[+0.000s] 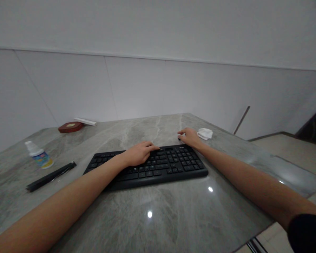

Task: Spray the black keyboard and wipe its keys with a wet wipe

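One left hand (138, 154), fingers outstretched mid-frame, could by leaning shift the black rectangular plastic keyboard (158, 168); right hand (190, 137): cannot tell.

Left forearm (68, 203): bare, slanting in over the near left part of the counter (152, 232).
Left wrist (123, 160): nearly straight.
Left hand (140, 153): palm down, around the counter's middle, forefinger (154, 148) stretched toward the right edge, the remaining fingers lower and partly hidden.
Right forearm (234, 168): bare, reaching in across the counter's right side.
Right sleeve (308, 232): dark, ending well short of the wrist.
Right hand (189, 136): farther forward than the left, nearer the far right corner, fingers bent and pointing toward the left edge; their tips are dim, so whether they pinch anything is hard to say.
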Motion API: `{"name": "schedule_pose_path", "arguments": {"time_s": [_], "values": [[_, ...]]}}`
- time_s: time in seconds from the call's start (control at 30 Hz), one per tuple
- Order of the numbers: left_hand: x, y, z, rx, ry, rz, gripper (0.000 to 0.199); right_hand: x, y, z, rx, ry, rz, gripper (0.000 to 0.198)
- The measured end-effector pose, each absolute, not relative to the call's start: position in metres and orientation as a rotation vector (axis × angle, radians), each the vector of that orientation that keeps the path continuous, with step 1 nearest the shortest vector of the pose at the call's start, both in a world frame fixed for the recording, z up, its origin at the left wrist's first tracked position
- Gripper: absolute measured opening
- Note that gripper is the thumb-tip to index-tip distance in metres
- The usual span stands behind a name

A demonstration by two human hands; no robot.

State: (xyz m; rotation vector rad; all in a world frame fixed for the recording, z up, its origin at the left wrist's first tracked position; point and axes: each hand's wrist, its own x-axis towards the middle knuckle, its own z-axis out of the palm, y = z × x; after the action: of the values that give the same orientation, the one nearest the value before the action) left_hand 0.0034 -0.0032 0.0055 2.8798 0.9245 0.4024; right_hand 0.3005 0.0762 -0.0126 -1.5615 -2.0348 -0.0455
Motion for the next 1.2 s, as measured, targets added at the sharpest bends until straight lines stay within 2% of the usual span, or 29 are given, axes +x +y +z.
{"name": "schedule_pose_path", "arguments": {"time_s": [0.37, 0.5, 0.77, 1.2], "values": [[0.004, -0.007, 0.010, 2.858, 0.956, 0.372, 0.049, 0.295, 0.077, -0.010, -1.667, -2.086, 0.075, 0.014], [0.004, -0.006, 0.008, 2.863, 0.949, 0.392, 0.048, 0.287, 0.066, 0.000, -1.556, -2.108, 0.106, 0.016], [0.004, -0.006, 0.007, 2.853, 0.973, 0.414, 0.047, 0.264, 0.029, 0.015, -1.058, -2.362, 0.375, 0.019], [0.004, -0.004, 0.006, 2.859, 0.957, 0.439, 0.047, 0.263, 0.029, 0.010, -1.017, -2.310, 0.399, 0.014]]}}
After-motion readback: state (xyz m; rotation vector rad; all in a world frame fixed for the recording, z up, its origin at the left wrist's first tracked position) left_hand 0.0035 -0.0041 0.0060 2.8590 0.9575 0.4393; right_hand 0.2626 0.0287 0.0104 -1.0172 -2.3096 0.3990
